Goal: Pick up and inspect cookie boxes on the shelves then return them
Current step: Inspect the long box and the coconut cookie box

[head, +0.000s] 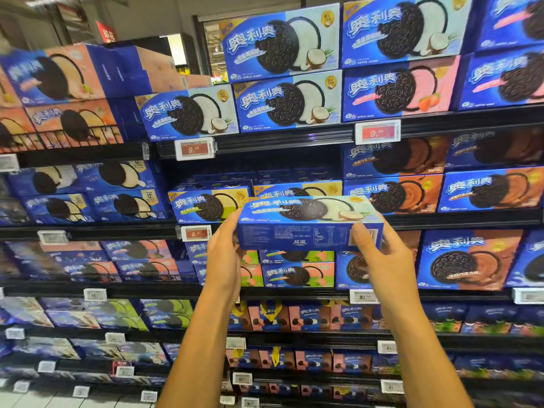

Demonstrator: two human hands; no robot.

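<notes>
A blue cookie box with a coconut picture (309,223) is held level in front of the shelves, its long side panel with small print facing me. My left hand (225,248) grips its left end, fingers behind the box. My right hand (382,254) grips its right end, thumb across the side panel near the barcode. Matching coconut boxes (188,117) stand on the upper shelf. Behind the held box, the second shelf (294,225) shows a dark gap above a lower row of boxes.
The shelves hold rows of blue cookie boxes: peach ones (59,75) at upper left, strawberry (400,89) and chocolate (394,194) at right. Price tags (194,148) clip to the black shelf edges. Lower shelves carry smaller packs (273,316).
</notes>
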